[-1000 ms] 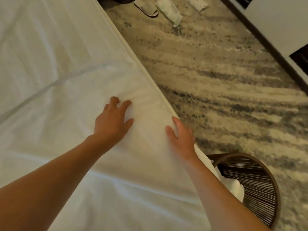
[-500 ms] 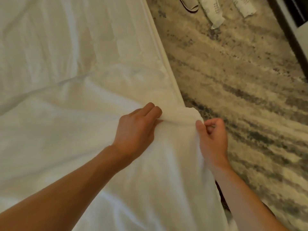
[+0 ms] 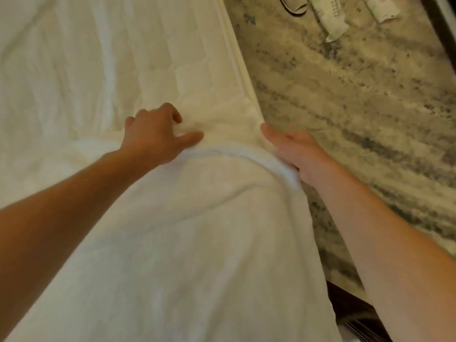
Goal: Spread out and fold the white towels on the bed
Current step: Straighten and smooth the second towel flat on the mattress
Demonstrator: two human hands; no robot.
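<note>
- The white towel (image 3: 197, 243) lies on the near part of the bed (image 3: 148, 58), reaching from the bottom of the view up to the two hands. Its cloth is thick, soft and rumpled.
- A raised, curved fold runs across the towel between the hands, and shallower creases fan down from it toward the viewer.
- The towel's right side follows the bed's right edge. Its far edge lies on the quilted mattress top just beyond the left hand.
- Beyond the towel the bed is bare and lightly creased, wide open up and to the left. A piped seam marks its right border.
- Right of that border the mottled beige-and-grey carpet (image 3: 345, 119) begins. A slipper (image 3: 293, 6) and two pale objects, cut off by the frame, lie at its far end, well apart from the towel.
- Part of a dark basket (image 3: 357, 317) shows at the lower right, just beside the bed and under the right forearm.
- The left hand (image 3: 158, 134) sits knuckles up on the towel's far end — fingers curled down, thumb stretched right, a bunch of cloth gripped between them.
- The right hand (image 3: 296, 151) lies at the bed's edge with fingers nearly straight, released rather than clenched. Its inner side touches the fold's right end, though the view is blurred there.
</note>
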